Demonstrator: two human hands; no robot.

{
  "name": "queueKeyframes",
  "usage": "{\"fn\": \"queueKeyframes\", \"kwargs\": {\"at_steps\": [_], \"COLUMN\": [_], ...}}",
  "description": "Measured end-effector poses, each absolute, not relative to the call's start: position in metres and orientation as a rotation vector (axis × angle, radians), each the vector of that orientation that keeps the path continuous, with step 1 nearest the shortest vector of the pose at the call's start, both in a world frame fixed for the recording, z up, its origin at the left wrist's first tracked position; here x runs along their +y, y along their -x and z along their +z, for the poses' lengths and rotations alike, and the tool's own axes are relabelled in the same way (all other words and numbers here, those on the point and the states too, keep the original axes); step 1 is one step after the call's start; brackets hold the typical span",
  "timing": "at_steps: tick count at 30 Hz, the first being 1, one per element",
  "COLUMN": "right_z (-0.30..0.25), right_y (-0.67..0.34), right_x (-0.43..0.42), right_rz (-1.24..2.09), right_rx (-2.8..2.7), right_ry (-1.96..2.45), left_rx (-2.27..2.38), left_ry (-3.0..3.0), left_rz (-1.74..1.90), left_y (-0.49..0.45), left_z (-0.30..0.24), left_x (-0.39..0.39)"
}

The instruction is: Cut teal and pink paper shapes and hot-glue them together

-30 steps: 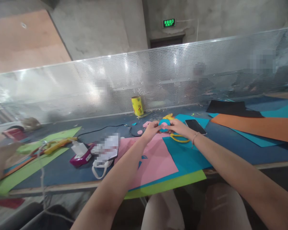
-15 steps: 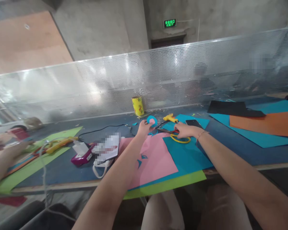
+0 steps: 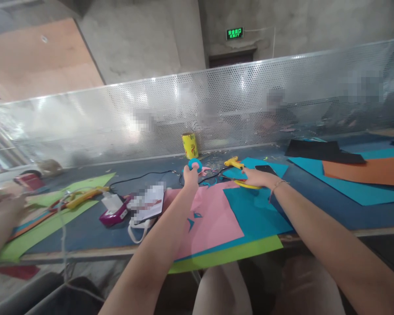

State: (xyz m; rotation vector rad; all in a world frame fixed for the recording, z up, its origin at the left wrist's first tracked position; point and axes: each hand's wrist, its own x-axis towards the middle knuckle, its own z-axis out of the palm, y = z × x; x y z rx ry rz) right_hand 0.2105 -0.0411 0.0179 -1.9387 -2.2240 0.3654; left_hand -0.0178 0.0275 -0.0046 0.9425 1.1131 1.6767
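My left hand (image 3: 190, 176) is stretched out over the far part of the table and pinches a small round blue paper cut-out (image 3: 195, 164) with a pink spot on it. My right hand (image 3: 253, 176) lies on the blue sheet (image 3: 256, 214), fingers closed over the yellow-handled scissors (image 3: 246, 184). A yellow glue gun (image 3: 233, 163) lies just beyond the right hand. A phone (image 3: 266, 169) rests to its right. The pink sheet (image 3: 210, 218) lies beneath my left forearm.
A yellow can (image 3: 190, 145) stands at the perforated metal screen (image 3: 151, 113). A black cable (image 3: 141, 176), a white charger on a magenta case (image 3: 113, 210) and green paper (image 3: 52, 214) lie left. Orange (image 3: 367, 170) and black (image 3: 321, 151) sheets lie right. Another person's hand (image 3: 0, 218) is at the far left.
My hands have separated: the left carried the blue cut-out up and away toward the screen, while the right dropped onto the scissors and slid slightly away from me.
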Motion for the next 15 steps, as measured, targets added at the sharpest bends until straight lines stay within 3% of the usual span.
{"fn": "queueKeyframes", "kwargs": {"at_steps": [5,15], "right_z": [0.013,-0.005], "right_y": [-0.214,-0.185], "right_x": [-0.034,-0.028], "right_rz": [0.301,0.683], "right_rx": [-1.928,-1.817], "right_ry": [1.903,1.311], "left_rx": [1.022,0.843], "left_ry": [-0.929,-1.036], "left_rz": [1.605,1.456], "left_y": [0.011,0.005], "left_z": [-0.002,0.0], "left_x": [0.02,0.013]}}
